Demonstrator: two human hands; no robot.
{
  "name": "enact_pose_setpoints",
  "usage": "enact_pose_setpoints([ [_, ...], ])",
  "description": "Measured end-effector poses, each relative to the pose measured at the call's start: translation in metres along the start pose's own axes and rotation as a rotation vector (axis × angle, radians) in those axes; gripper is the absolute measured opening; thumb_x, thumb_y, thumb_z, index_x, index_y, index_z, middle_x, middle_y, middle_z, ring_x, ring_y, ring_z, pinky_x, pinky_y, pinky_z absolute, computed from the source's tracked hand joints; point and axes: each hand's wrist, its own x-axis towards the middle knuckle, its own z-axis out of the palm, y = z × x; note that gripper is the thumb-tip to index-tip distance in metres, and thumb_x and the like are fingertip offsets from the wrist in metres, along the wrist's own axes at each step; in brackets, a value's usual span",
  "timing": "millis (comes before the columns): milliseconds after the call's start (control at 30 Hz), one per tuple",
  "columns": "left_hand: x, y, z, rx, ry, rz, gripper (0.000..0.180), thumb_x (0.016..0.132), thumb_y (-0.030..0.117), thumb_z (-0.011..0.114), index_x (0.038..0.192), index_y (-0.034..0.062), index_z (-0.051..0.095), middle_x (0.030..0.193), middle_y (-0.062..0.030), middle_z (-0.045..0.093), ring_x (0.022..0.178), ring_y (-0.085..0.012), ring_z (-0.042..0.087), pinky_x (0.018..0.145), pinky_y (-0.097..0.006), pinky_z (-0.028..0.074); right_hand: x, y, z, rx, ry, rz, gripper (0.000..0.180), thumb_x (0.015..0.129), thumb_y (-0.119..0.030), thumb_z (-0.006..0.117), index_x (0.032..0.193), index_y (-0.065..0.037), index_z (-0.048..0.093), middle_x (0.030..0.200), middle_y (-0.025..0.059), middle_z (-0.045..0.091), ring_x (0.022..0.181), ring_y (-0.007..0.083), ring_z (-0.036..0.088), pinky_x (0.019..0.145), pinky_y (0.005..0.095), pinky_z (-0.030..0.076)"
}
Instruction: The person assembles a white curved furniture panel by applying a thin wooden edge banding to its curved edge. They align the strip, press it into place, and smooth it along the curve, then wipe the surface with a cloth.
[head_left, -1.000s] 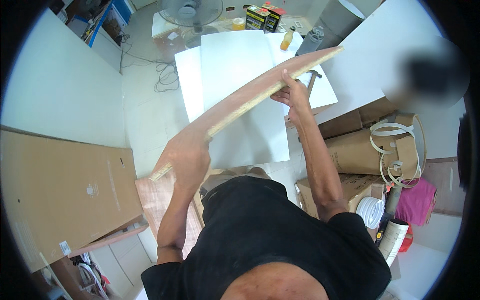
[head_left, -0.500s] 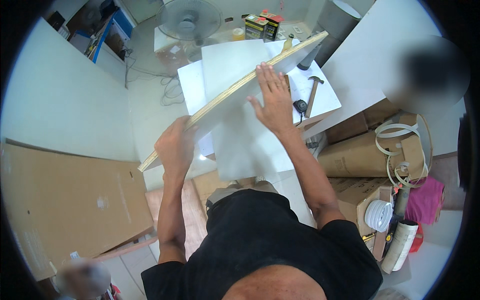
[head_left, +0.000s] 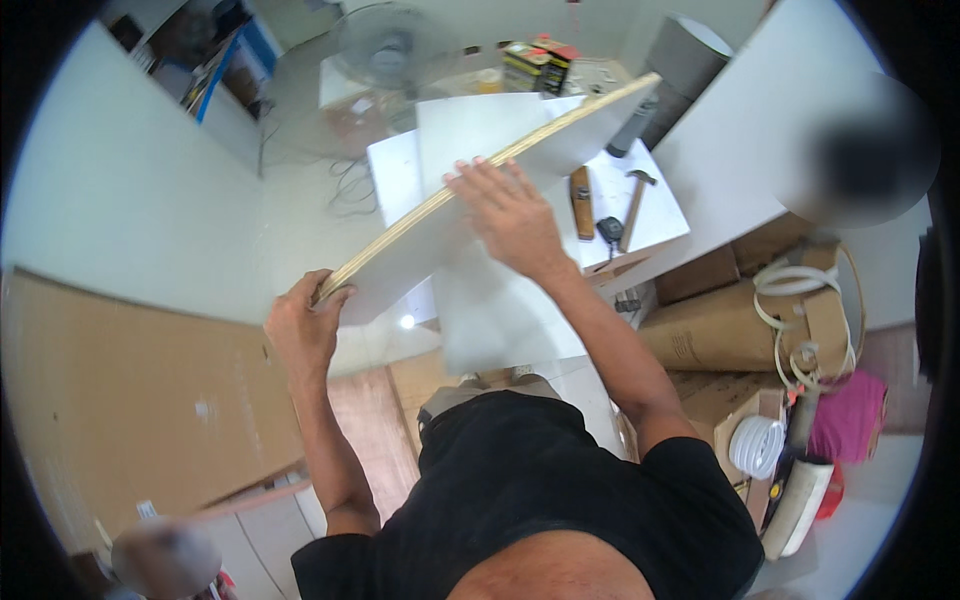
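Note:
A long white plywood board (head_left: 590,128) with a pale raw edge is tilted on its side, slanting from near left to far right. My left hand (head_left: 305,325) grips its near left end, the thumb on the near face and the fingers over the edge. My right hand (head_left: 512,222) lies against the board's near face around its middle, fingers stretched toward the top edge. Below it, another white panel (head_left: 500,320) rests on a white worktable (head_left: 660,210). A hammer (head_left: 634,208), a tape measure (head_left: 610,230) and a wooden hand plane (head_left: 581,203) lie on the table's right side.
A pedestal fan (head_left: 388,50) stands beyond the table, near yellow-and-black cans (head_left: 525,68). At right are a grey cylinder (head_left: 690,62), a large white panel (head_left: 735,170), cardboard packages (head_left: 710,325) and a white coil (head_left: 757,446). Brown cardboard (head_left: 140,400) leans at left.
My right hand has slid left along the board. My left hand has shifted left and down onto the board's end. The hand plane has come into fuller view.

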Motion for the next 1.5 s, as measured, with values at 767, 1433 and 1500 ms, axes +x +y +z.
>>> enact_pose_setpoints([
  [767,-0.033,-0.087,0.016,-0.854,0.332,-0.285,0.029,0.086,0.006,0.094,0.112,-0.0004,0.083,0.094,-0.0094,0.082,0.088,-0.0139,0.075,0.081,-0.028,0.057,0.011,-0.154,0.046,0.288,-0.034,-0.326,0.091,0.088,-0.031,0.087,0.169,-0.02,0.047,0.168,0.0118,0.053,0.158,0.0267,0.046,0.135,0.0509,0.03],
  [1433,-0.038,-0.088,0.016,-0.891,0.324,-0.288,0.029,0.085,0.009,0.095,0.112,0.002,0.084,0.09,-0.0088,0.083,0.086,-0.0142,0.076,0.08,-0.029,0.058,0.111,-0.088,0.018,0.748,-0.464,0.214,0.075,0.084,-0.033,0.094,0.153,-0.018,0.066,0.101,0.0056,0.08,0.089,0.0214,0.075,0.09,0.0412,0.056],
  [1500,-0.038,-0.088,0.017,-0.891,0.329,-0.283,0.029,0.086,0.009,0.094,0.112,0.0017,0.084,0.09,-0.0089,0.083,0.086,-0.0146,0.076,0.08,-0.03,0.059,0.115,-0.087,0.012,0.636,-0.566,0.101,0.073,0.085,-0.039,0.093,0.15,-0.017,0.068,0.104,0.0087,0.081,0.094,0.0242,0.076,0.089,0.0423,0.058],
])
